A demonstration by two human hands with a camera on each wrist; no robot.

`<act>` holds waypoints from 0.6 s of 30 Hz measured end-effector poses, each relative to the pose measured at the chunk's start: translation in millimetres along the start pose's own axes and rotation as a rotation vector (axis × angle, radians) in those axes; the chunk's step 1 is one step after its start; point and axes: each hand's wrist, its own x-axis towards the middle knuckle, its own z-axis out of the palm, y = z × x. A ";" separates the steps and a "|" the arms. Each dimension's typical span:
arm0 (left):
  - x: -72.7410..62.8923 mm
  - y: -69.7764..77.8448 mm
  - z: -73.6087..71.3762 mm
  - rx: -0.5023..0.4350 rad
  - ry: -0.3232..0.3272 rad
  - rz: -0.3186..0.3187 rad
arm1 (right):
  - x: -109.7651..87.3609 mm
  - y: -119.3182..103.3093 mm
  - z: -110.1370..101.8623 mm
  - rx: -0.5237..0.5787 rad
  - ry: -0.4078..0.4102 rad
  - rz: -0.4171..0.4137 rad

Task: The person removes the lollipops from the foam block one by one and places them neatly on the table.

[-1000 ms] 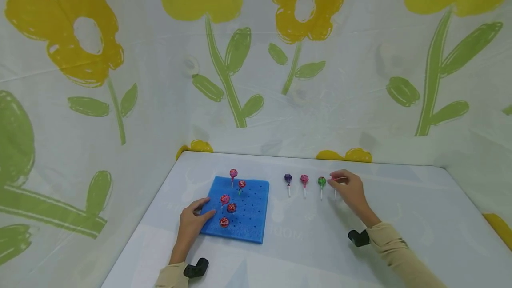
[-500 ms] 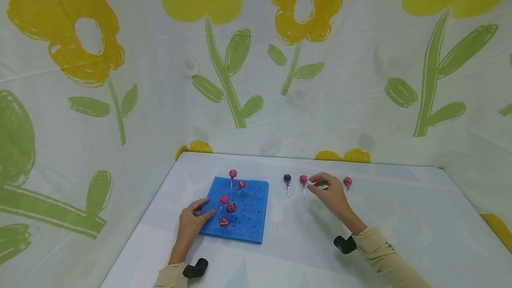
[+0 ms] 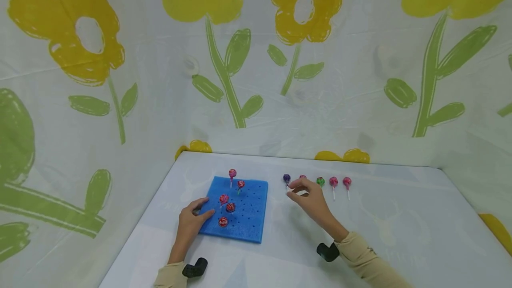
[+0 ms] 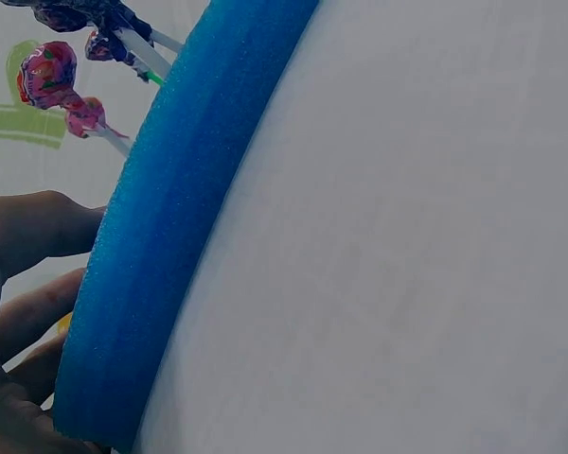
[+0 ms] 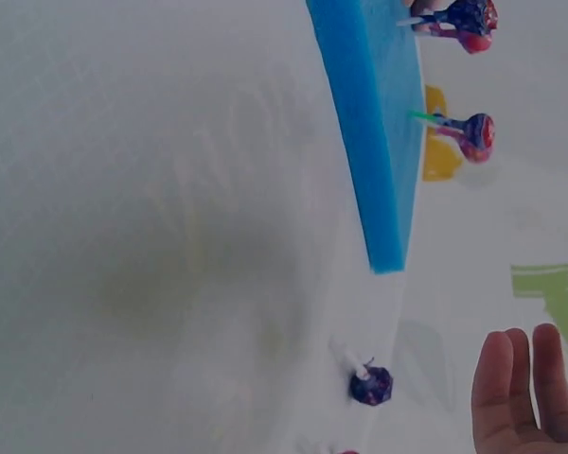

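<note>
From where I stand, the left hand (image 3: 190,222) rests on the left edge of the blue foam board (image 3: 250,223), its thumb and fingers spread apart. Five wrapped lollipops (image 3: 230,207) stand in that board toward its left side, and small holes dot the rest. To the right, the right hand (image 3: 312,198) hovers over the white desk (image 3: 296,248), holding nothing, thumb and forefinger slightly apart just beside the stick of the purple lollipop (image 3: 286,178); I cannot tell whether they touch it. That one starts a row: next a pink lollipop (image 3: 302,177), mostly hidden by the hand, then a green lollipop (image 3: 320,181) and two more pink ones. A flowered sheet (image 3: 352,83) hangs behind.
</note>
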 end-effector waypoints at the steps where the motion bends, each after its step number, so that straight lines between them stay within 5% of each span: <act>1: 0.0 0.1 0.2 -0.001 0.002 0.001 | -0.7 -0.8 3.1 0.006 -0.005 -0.006; 10: -0.8 0.3 0.5 -0.008 0.011 0.000 | -6.6 -16.2 28.2 0.073 -0.051 0.007; 18: -0.4 -0.7 0.1 -0.014 -0.002 -0.006 | -21.3 -46.1 44.8 0.115 -0.093 -0.063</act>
